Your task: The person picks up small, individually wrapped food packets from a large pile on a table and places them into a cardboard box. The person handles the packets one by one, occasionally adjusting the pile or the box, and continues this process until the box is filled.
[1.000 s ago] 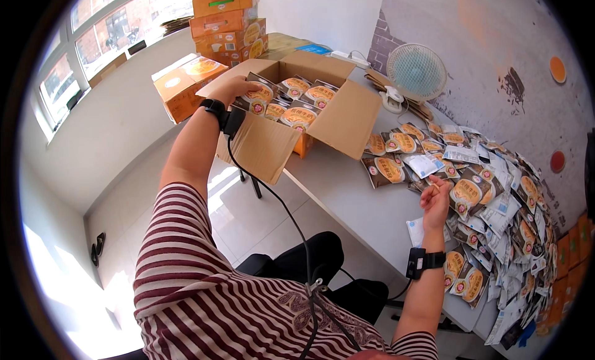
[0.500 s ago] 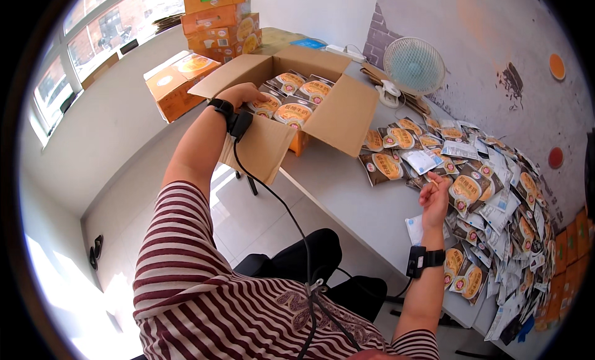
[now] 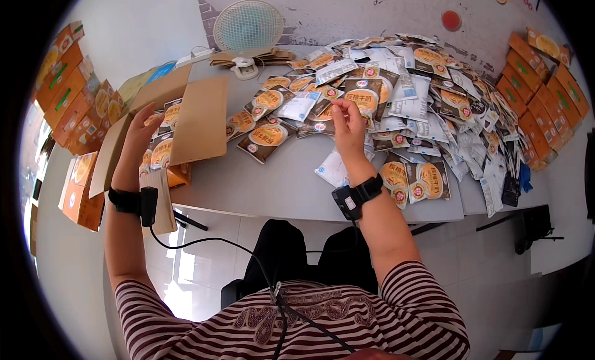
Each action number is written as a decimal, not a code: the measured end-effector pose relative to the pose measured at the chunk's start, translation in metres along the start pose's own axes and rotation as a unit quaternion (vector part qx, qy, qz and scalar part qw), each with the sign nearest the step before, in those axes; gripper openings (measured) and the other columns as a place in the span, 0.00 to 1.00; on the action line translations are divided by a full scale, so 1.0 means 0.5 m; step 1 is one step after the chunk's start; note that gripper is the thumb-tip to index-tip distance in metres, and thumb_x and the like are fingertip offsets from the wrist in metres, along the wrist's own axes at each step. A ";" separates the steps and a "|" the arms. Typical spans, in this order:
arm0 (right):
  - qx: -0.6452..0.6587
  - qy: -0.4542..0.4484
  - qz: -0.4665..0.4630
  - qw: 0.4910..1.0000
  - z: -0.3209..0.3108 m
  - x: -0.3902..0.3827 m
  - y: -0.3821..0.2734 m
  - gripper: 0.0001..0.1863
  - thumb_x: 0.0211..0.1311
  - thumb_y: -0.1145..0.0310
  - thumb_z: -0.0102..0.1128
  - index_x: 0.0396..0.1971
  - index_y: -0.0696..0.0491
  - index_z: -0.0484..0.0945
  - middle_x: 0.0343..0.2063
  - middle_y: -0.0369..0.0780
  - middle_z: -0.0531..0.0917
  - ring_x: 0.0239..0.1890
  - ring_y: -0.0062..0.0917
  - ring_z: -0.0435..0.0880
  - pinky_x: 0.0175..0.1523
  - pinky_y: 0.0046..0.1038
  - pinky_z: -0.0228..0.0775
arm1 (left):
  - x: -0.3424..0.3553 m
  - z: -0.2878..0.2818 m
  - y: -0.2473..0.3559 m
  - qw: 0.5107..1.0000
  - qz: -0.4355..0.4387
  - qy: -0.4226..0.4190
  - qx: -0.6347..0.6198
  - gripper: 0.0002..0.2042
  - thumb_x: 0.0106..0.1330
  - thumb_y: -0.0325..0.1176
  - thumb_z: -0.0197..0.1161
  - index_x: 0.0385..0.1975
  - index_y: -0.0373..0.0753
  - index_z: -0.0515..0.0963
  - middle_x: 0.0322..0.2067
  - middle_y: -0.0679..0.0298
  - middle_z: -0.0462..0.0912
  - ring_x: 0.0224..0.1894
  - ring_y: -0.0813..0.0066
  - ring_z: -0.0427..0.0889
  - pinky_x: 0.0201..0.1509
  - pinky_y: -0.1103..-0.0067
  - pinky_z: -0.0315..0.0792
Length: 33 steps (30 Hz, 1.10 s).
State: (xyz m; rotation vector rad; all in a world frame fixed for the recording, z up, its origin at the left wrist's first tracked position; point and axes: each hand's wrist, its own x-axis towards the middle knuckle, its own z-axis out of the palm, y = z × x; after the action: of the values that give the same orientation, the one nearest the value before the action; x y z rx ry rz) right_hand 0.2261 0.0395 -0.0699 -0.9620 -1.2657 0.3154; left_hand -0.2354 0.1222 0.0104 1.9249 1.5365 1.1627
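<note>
My left hand [image 3: 145, 121] is at the open cardboard box [image 3: 199, 115], fingers loosely curved and apart, with no pack visibly held. Packs with orange-and-brown fronts [image 3: 162, 151] lie inside the box. On the right, my right hand [image 3: 349, 124] has curled fingers above a large heap of similar pouches [image 3: 418, 103], some showing white backs; whatever is between its fingertips is too small to make out. A white pouch [image 3: 330, 174] lies just below that hand, and two orange-fronted pouches [image 3: 427, 181] rest near the table's front edge.
A grey table [image 3: 260, 189] spans the view. Orange cartons are stacked at left [image 3: 62, 93] and right [image 3: 542, 121], with another carton [image 3: 79, 193] beside the box. A fan [image 3: 248, 28] stands on flattened cardboard at the back, near a power strip [image 3: 193, 56].
The view has swung right, bringing the heap to the middle. My left hand's fingers have come up off the packs in the box; my right hand stays curled by the heap.
</note>
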 end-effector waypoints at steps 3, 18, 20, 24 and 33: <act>-0.161 0.130 -0.153 0.966 -0.053 0.034 -0.013 0.09 0.61 0.72 0.51 0.40 0.57 0.71 0.37 0.40 0.75 0.42 0.24 0.72 0.45 0.25 0.66 | -0.067 0.105 0.223 0.985 0.015 -0.096 -0.144 0.23 0.65 0.40 0.55 0.58 0.36 0.66 0.52 0.57 0.71 0.55 0.75 0.68 0.59 0.79 0.61; -0.023 0.130 0.020 0.991 -0.072 0.047 0.029 0.25 0.59 0.68 0.55 0.55 0.60 0.63 0.54 0.50 0.67 0.53 0.35 0.71 0.55 0.32 0.65 | -0.125 0.542 0.271 0.802 -0.112 -0.281 -0.515 0.17 0.67 0.36 0.53 0.53 0.35 0.69 0.46 0.61 0.76 0.50 0.75 0.72 0.55 0.77 0.66; 0.031 0.097 0.079 0.992 -0.064 0.041 0.013 0.26 0.58 0.67 0.57 0.55 0.60 0.62 0.49 0.48 0.72 0.51 0.34 0.73 0.53 0.32 0.66 | -0.126 0.568 0.255 0.787 -0.106 -0.289 -0.535 0.18 0.68 0.37 0.51 0.53 0.34 0.68 0.45 0.60 0.76 0.50 0.73 0.73 0.55 0.75 0.66; -0.293 0.005 0.006 0.956 -0.042 0.022 0.021 0.31 0.50 0.66 0.61 0.53 0.62 0.63 0.44 0.51 0.74 0.46 0.44 0.72 0.52 0.39 0.64 | -0.129 0.579 0.235 0.782 -0.086 -0.311 -0.533 0.19 0.68 0.38 0.49 0.54 0.33 0.66 0.44 0.58 0.76 0.50 0.71 0.74 0.54 0.74 0.68; -0.200 0.003 0.153 0.968 -0.046 0.023 0.003 0.31 0.54 0.74 0.47 0.61 0.57 0.54 0.49 0.55 0.73 0.51 0.46 0.72 0.55 0.37 0.65 | -0.121 0.560 0.223 0.754 -0.075 -0.325 -0.565 0.23 0.66 0.43 0.50 0.54 0.32 0.65 0.44 0.55 0.76 0.49 0.68 0.74 0.53 0.73 0.68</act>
State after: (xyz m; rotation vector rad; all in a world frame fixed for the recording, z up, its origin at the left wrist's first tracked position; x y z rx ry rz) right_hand 0.2511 0.0383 -0.0632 -1.5108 -1.1977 0.3000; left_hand 0.0536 0.0805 -0.0855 1.0872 0.3579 0.8420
